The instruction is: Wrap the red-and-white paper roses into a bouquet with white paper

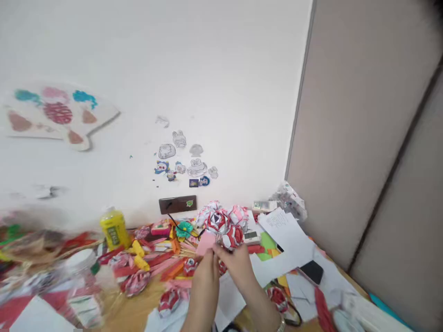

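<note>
Over the middle of the table my left hand (pixel 206 269) and my right hand (pixel 238 260) meet, fingertips almost touching. Between them stands a small piece of pink paper (pixel 205 242), pinched at its lower edge by my left fingers. The fingers of my right hand close on its right side; their exact hold is blurred. Just beyond my hands lies a bunch of red and white folded paper flowers (pixel 217 222), and another flower (pixel 190 266) sits beside my left hand.
Paper strips (pixel 166 263) in pink, red and orange cover the table's middle. To the left stand a yellow bottle (pixel 115 229) and a clear jar (pixel 82 267). White sheets (pixel 289 242) and a phone (pixel 312 271) lie right. A white wall (pixel 221 83) rises behind.
</note>
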Motion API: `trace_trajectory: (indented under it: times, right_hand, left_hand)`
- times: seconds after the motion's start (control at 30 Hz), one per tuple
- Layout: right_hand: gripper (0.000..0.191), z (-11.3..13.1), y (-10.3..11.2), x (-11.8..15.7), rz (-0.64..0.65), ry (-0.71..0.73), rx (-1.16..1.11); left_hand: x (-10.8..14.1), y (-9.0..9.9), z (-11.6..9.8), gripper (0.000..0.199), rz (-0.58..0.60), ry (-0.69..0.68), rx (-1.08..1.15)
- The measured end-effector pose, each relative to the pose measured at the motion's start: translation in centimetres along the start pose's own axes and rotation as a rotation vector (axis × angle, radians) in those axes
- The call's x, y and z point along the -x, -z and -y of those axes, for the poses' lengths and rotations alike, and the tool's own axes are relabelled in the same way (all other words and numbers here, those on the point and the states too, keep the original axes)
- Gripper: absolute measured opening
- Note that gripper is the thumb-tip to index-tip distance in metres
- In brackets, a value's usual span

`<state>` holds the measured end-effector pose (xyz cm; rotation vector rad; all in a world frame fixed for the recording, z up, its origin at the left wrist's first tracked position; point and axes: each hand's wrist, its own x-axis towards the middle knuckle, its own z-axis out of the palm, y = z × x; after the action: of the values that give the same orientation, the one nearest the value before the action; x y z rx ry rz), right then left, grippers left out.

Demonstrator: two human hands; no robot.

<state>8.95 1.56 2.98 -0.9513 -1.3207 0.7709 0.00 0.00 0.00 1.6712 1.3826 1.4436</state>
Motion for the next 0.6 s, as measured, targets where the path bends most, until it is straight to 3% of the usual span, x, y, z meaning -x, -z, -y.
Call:
trace_trajectory:
  times: [0.17, 0.37, 0.5, 0.6]
  right_hand:
    - [0.019, 0.5, -0.1, 0.4, -0.072, -0.032, -0.003]
    - [0.021, 0.5, 0.1, 0.3, -0.129, -0.058, -0.047]
    - [0.017, 0.6, 0.3, 0.1, -0.063, -0.071, -0.042]
    - [0.016, 0.8, 0.9, 0.0, 0.081, -0.105, 0.026]
  left_hand:
    - [0.0, 0.2, -0.9, 0.029, 0.043, 0.027, 0.011]
    - [-0.3, 0.8, -2.1, 0.029, 0.086, 0.064, 0.237]
    - [-0.6, 0.8, -1.7, 0.042, 0.157, 0.201, 0.414]
    - [-0.5, 0.7, -1.6, 0.047, 0.126, 0.295, 0.568]
